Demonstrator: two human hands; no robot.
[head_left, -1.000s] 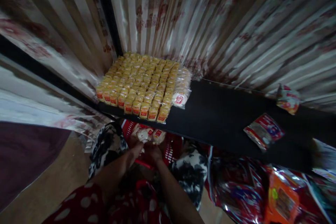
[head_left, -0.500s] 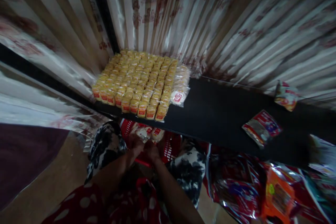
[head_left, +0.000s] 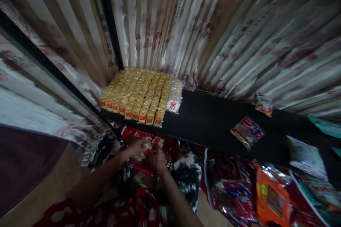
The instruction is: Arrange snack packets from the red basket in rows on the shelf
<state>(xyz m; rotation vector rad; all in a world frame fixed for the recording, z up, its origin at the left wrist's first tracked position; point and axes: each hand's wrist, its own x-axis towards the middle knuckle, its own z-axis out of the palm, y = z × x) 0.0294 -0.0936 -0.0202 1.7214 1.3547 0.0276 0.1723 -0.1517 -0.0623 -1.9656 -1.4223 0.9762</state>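
Over a red plastic basket (head_left: pixel 174 149), my left hand (head_left: pixel 135 147) is closed on a small white wrapped cracker (head_left: pixel 146 148) with a red label. My right hand (head_left: pixel 158 158) meets it from the other side, fingers bent in against the same cracker; its fingertips are partly blurred. Another wrapped cracker (head_left: pixel 157 140) lies in the basket just beyond my hands. Above, on a black shelf (head_left: pixel 202 120), stand tight rows of yellow wrapped snack cakes (head_left: pixel 138 95). A single row of white wrapped crackers (head_left: pixel 173 103) stands along their right side.
A red flat packet (head_left: pixel 247 131), a small upright pouch (head_left: pixel 263 104) and a white packet (head_left: pixel 307 156) lie farther right on the shelf. Below it sits a large clear bag (head_left: pixel 234 191) of red and orange packs (head_left: pixel 273 197). Pleated curtain (head_left: pixel 165 17) backs the shelf.
My hands have moved up from the basket's near rim and farther into it, and a white cracker now shows between them. The view has shifted slightly.
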